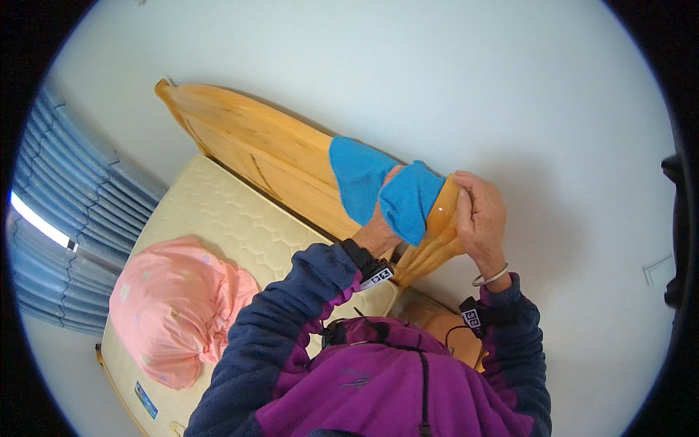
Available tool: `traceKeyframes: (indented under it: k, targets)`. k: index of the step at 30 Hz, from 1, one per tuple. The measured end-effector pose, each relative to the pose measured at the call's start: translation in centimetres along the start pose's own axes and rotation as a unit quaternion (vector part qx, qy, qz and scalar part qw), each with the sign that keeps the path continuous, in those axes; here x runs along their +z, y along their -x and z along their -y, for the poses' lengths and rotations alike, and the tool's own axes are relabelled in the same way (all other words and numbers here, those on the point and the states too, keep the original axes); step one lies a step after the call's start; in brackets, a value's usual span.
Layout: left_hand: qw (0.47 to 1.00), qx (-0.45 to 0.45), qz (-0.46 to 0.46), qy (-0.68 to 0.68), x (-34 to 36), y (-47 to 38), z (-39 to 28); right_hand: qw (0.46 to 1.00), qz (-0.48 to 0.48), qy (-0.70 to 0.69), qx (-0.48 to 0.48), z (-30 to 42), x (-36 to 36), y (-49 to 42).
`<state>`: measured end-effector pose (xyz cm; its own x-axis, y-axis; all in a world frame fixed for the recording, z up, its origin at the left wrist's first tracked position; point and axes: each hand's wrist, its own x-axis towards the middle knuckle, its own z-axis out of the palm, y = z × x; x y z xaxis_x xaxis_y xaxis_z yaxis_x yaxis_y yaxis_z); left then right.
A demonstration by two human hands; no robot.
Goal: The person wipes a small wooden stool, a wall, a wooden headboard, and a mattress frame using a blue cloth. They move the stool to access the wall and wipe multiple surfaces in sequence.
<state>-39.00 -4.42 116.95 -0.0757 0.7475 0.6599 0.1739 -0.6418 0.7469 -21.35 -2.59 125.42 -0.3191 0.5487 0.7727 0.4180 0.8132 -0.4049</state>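
Note:
A blue cloth (363,175) drapes over the top edge of a wooden headboard (246,131), close to its near right end. My left hand (381,223) grips the cloth; folds of it cover most of the fingers. Around the curved end post (441,216) of the headboard, my right hand (483,216) is closed, its thumb on the near face and its fingers over the outer edge. The two hands are a short way apart, with a flap of cloth reaching the post between them.
The headboard stands along a white wall (437,71). Below it lies a cream quilted mattress (202,202) bearing a tied pink fabric bundle (164,306). Blue curtains (82,175) hang at the left. A wall switch (659,271) is at the right.

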Motion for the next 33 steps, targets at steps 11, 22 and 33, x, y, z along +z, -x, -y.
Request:
traceKeyframes:
  k: [11,22,33]
  targets:
    - [0.991,-0.011,0.015,-0.136,-19.0,-2.8,9.6,0.999,0.036,0.010,0.005,-0.2,0.1,0.2]
    - [0.892,0.040,-0.088,-0.442,-41.3,-8.1,13.2,0.994,0.076,0.007,0.074,0.3,0.0,0.1]
    - [0.816,-0.012,-0.193,-0.545,-57.2,-16.1,13.1,0.977,0.103,0.029,0.182,1.1,-0.6,0.0]
